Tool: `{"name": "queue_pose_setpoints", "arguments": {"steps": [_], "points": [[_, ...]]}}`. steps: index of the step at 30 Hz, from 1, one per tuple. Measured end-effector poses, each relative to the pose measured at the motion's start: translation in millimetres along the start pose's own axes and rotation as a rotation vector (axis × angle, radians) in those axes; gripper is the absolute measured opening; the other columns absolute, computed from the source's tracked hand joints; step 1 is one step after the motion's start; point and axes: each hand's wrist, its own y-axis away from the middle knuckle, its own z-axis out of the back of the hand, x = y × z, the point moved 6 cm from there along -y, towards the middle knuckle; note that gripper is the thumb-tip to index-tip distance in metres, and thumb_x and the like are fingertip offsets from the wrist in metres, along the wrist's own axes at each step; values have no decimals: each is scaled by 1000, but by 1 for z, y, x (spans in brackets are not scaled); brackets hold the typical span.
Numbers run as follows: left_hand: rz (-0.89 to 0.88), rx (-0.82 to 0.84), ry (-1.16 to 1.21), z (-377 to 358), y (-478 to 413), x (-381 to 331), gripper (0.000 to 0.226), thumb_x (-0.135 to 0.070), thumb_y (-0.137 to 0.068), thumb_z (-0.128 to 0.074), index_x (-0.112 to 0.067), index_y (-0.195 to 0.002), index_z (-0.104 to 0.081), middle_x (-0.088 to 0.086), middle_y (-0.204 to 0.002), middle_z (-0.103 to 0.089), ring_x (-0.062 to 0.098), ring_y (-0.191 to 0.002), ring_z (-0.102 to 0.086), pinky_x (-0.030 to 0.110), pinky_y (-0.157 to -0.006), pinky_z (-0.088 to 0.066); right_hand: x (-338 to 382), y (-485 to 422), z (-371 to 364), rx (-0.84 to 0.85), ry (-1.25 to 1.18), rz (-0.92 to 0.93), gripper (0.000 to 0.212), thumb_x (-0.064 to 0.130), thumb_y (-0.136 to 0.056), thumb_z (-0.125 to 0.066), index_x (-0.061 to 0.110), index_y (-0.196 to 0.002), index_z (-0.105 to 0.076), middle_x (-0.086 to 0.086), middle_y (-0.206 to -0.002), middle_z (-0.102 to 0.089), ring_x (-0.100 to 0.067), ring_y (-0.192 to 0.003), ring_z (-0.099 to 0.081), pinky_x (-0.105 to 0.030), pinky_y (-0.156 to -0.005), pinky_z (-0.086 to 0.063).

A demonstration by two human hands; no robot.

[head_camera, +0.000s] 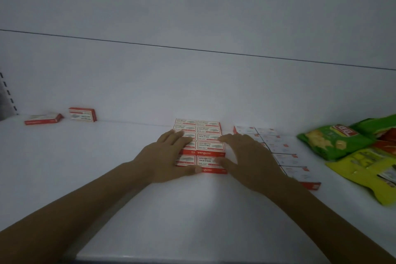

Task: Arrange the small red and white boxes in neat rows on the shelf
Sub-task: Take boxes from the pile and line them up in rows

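Observation:
Several small red and white boxes form a tidy two-column block (pixel 209 135) in the middle of the white shelf (pixel 85 156). My left hand (pixel 165 156) lies flat against the block's left side, fingers straight over the left column and thumb along the front box. My right hand (pixel 248 161) presses the block's right side with straight fingers, thumb on the front box (pixel 206 160). A second block of similar boxes (pixel 285 152) sits just to the right, partly hidden by my right hand. Two loose boxes lie far left by the back wall: one flat (pixel 44 119), one on its edge (pixel 82 114).
Green (pixel 334 141) and yellow (pixel 368 176) snack bags lie at the right end of the shelf. The back wall rises behind the boxes. A slotted shelf upright (pixel 8 94) stands at the far left. The shelf's front edge runs along the bottom.

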Motion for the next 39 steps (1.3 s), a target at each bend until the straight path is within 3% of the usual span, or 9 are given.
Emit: {"name": "queue_pose_setpoints", "arguments": {"steps": [6, 11, 14, 17, 22, 26, 29, 33, 39], "points": [[-86, -67, 10, 19, 14, 21, 110, -92, -57, -4, -29, -147, -13, -8, -156, -11, 12, -142, -11, 36, -114, -20, 53, -8, 3, -80, -53, 48, 50, 48, -90, -47, 30, -135, -38, 9, -140, -45, -11, -124, -42, -29, -105, -30], [-108, -52, 27, 36, 54, 76, 81, -76, -77, -30, -33, -145, -18, -12, -155, -13, 7, -141, -14, 30, -111, -19, 120, -32, -16, -48, -136, 112, 46, 46, -90, -49, 29, -132, -42, 8, -137, -46, -11, -123, -41, -27, -104, -28], [-82, -71, 41, 52, 87, 124, 80, -78, -76, -25, -37, -144, -18, -14, -154, -14, 5, -140, -15, 31, -112, -20, 173, -55, -42, 2, -150, 177, 45, 47, -90, -48, 32, -131, -41, 11, -134, -48, -9, -121, -42, -26, -102, -29], [6, -76, 23, 70, 116, 186, 77, -77, -75, -22, -43, -143, -13, -20, -152, -12, 0, -137, -13, 26, -110, -15, 233, -81, -67, 36, -154, 248, 47, 47, -90, -49, 30, -132, -41, 10, -136, -47, -10, -123, -42, -26, -106, -28], [230, -58, -21, 84, 158, 285, 72, -71, -81, -29, -38, -144, -16, -14, -153, -19, 8, -138, -22, 29, -111, -19, 324, -128, -90, 10, -143, 353, 47, 44, -88, -54, 23, -129, -48, 3, -131, -54, -17, -119, -49, -32, -103, -36], [346, -264, 346, 83, 163, 326, 72, -68, -79, -40, -28, -139, -32, -6, -143, -41, 13, -127, -42, 29, -104, -33, 376, -177, -108, -7, -100, 370, 45, 38, -89, -53, 17, -129, -48, -4, -130, -53, -22, -120, -48, -35, -101, -37], [344, -348, 431, 86, 157, 336, 63, -53, -80, -49, -24, -135, -38, -1, -135, -50, 16, -121, -48, 27, -97, -37, 393, -213, -123, 35, -98, 305, 45, 32, -93, -49, 16, -134, -41, -5, -136, -47, -24, -123, -45, -37, -102, -38], [303, -437, 506, 87, 158, 343, 52, -37, -84, -53, -20, -132, -42, 0, -129, -52, 19, -118, -49, 33, -99, -39, 397, -227, -154, 195, -60, 245, 52, 34, -96, -41, 14, -143, -30, -6, -151, -29, -24, -136, -30, -38, -111, -24], [354, -459, 449, 84, 157, 349, 63, -33, -85, -60, -17, -140, -33, 2, -143, -39, 19, -130, -35, 27, -103, -27, 385, -189, -130, 107, 0, 277, 35, 39, -90, -49, 20, -118, -60, -3, -115, -58, -23, -107, -52, -37, -90, -43]]}}
